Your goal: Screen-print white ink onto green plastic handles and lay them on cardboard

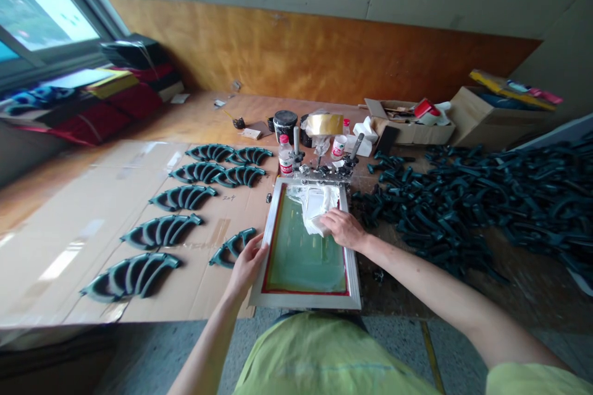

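A silk-screen printing frame [353, 281] with green mesh and a red inner border lies in front of me, its far end at a metal clamp [324, 174]. My left hand [250, 259] grips the frame's left side, thumb and fingers around the edge. In my right hand [343, 228] is a crumpled white wiping cloth [315, 210], pressed onto the upper part of the mesh. The fingers are closed over the cloth's right edge. Beside my left hand lies a dark green curved plastic part [227, 250].
Rows of curved green parts [132, 274] lie on cardboard [60, 228] at the left. A big heap of dark parts [445, 197] covers the right side. Behind the clamp stand bottles [286, 154], a black tub [285, 123], a tape roll [325, 123] and an open carton [412, 133].
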The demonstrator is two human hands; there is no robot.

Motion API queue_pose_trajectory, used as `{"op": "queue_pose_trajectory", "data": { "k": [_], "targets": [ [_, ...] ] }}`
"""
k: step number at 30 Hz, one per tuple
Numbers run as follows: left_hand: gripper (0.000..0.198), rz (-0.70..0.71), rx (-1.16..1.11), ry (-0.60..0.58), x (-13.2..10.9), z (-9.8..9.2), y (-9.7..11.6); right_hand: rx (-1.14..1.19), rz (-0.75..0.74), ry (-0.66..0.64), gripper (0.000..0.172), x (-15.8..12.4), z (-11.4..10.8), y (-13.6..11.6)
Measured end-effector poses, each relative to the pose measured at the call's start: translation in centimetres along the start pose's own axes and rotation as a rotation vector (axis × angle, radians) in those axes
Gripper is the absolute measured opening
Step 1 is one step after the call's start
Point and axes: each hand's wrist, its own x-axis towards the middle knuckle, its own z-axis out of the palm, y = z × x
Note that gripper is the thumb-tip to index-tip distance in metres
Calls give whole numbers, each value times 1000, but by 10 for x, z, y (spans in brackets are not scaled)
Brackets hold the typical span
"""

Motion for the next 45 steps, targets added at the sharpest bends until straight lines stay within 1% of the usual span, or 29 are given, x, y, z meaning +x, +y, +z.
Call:
{"op": "queue_pose_trajectory", "data": {
  "k": [2, 4, 5, 8, 10, 12, 14, 15, 16, 17, 19, 20, 22, 24, 25, 26, 27, 29, 30, 31, 33, 35, 36, 37, 38, 40, 42, 44, 45],
  "targets": [
    [78, -9, -12, 1, -2, 0, 4, 47, 8, -29, 21, 1, -7, 2],
    [79, -33, -41, -14, -5, -1, 11, 86, 90, -20, 18, 16, -19, 9],
    [79, -50, -55, -20, -7, -2, 16, 101, 149, -3, 23, 28, -25, 13],
    [81, -84, -78, -23, -15, -8, 39, 99, 333, 25, 59, 67, -43, 28],
    [77, -75, -108, -40, -20, -13, 58, 51, 417, 48, 71, 84, -54, 40],
    [72, -51, -127, -53, -22, -17, 80, -1, 480, 157, 66, 84, -64, 55],
    [70, 0, -140, -41, -21, -18, 105, -23, 580, 285, 46, 70, -69, 69],
    [69, 51, -169, -24, -18, -16, 117, -19, 658, 315, 35, 58, -68, 74],
    [68, 126, -220, -9, -14, -14, 130, -2, 732, 304, 28, 44, -65, 78],
    [65, 212, -284, -2, -9, -11, 142, 25, 785, 262, 24, 31, -58, 78],
    [61, 355, -385, 8, 4, -5, 166, 90, 810, 144, 21, 6, -38, 71],
    [60, 394, -404, 3, 11, -2, 177, 123, 786, 96, 20, -4, -26, 64],
    [60, 404, -403, -24, 23, 2, 193, 153, 678, 38, 24, -15, -3, 46],
    [61, 409, -424, -21, 28, 8, 196, 125, 561, 4, 34, -18, 12, 30],
    [61, 414, -442, -1, 27, 11, 191, 102, 517, -15, 36, -16, 15, 23],
    [61, 399, -455, 22, 24, 17, 182, 79, 492, -29, 33, -14, 16, 16],
    [62, 344, -447, 16, 18, 23, 170, 64, 489, -33, 27, -12, 14, 8],
    [65, 112, -371, -117, 1, 40, 136, 57, 494, 11, 15, -7, 10, -13],
    [66, -60, -309, -240, -9, 50, 118, 57, 470, 49, 13, -4, 9, -27],
    [65, -191, -287, -328, -19, 59, 100, 56, 418, 84, 14, -3, 10, -42],
    [54, -311, -341, -327, -34, 70, 67, 64, 229, 101, 16, -3, 14, -71],
    [43, -330, -408, -210, -42, 67, 39, 92, 50, 59, 20, -10, 18, -81],
    [40, -331, -418, -146, -43, 59, 25, 98, 33, 36, 22, -18, 18, -75],
    [39, -334, -413, -82, -43, 46, 11, 86, 91, 17, 22, -29, 17, -61],
    [40, -340, -397, -10, -41, 29, -3, 53, 213, -4, 23, -44, 14, -41],
    [40, -358, -372, 142, -36, -10, -34, -102, 584, -76, 28, -80, 4, 10],
    [40, -395, -292, 261, -31, -47, -64, -274, 906, -200, 33, -119, -6, 59],
    [43, -449, -188, 327, -25, -73, -86, -358, 1048, -297, 37, -153, -12, 92],
    [44, -471, -151, 331, -21, -80, -93, -373, 1074, -324, 39, -165, -12, 102]
  ]
}}
